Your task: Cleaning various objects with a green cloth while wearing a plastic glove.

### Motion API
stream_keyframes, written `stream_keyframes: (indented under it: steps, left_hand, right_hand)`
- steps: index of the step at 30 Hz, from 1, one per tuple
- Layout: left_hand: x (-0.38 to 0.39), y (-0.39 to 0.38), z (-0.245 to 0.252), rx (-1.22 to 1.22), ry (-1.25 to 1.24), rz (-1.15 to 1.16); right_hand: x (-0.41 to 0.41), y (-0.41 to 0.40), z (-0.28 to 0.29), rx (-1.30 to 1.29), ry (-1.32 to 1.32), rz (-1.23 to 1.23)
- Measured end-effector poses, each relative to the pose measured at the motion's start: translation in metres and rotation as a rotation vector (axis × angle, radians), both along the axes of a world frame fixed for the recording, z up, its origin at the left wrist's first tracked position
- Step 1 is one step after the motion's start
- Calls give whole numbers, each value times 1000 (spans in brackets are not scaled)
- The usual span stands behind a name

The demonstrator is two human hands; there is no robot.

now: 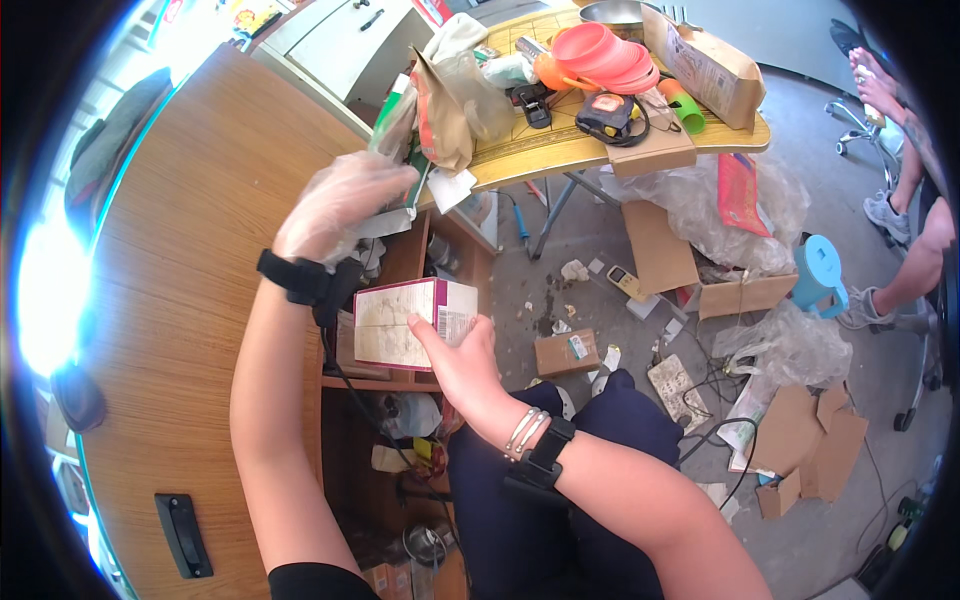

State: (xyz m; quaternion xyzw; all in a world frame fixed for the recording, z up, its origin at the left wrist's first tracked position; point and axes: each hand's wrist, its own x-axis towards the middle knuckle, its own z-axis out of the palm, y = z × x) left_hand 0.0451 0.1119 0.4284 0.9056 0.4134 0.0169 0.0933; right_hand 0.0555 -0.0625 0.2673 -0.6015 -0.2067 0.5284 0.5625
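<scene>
My right hand (466, 366) grips a white cardboard box with magenta edges (395, 324) by its near right side, thumb on the stained face. The box is tilted over the open shelves of a wooden cabinet. Above and to the left of it, my left hand (341, 196) is raised, blurred, and seems covered by a thin clear plastic glove. Its fingers point right, beside a green and white packet (414, 176) at the table's left end; whether they hold any of it cannot be told. Both wrists wear black straps, and metal bracelets circle the right one.
A yellow folding table (540, 156) bears paper bags, pink plastic rings and a tape measure (604, 116). On the floor lie an open carton (746, 296), a small brown box (566, 352), a power strip (677, 390), cables and plastic bags. Another person sits at the right.
</scene>
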Motion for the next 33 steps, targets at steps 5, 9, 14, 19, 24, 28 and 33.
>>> stream_keyframes:
  steps: [5,9,14,19,24,28,33]
  left_hand:
    - [19,-28,6,109,313,-43]
    - [14,-53,9,111,-226,107]
    - [-6,-113,-7,118,-742,165]
    - [-67,-141,-51,-134,-825,434]
    - [-130,-138,-111,-264,-1095,488]
    - [-131,-139,-114,-941,-1246,414]
    - [-137,-147,-119,-824,-1351,600]
  right_hand:
    - [2,-3,2,-2,0,2]
    - [4,-4,8,-17,-30,16]
    - [18,-4,0,-7,-33,-6]
    - [20,-6,10,9,12,-40]
    - [23,-12,23,55,-74,-12]
    - [20,-12,17,55,-93,56]
    - [20,-11,23,79,-199,202]
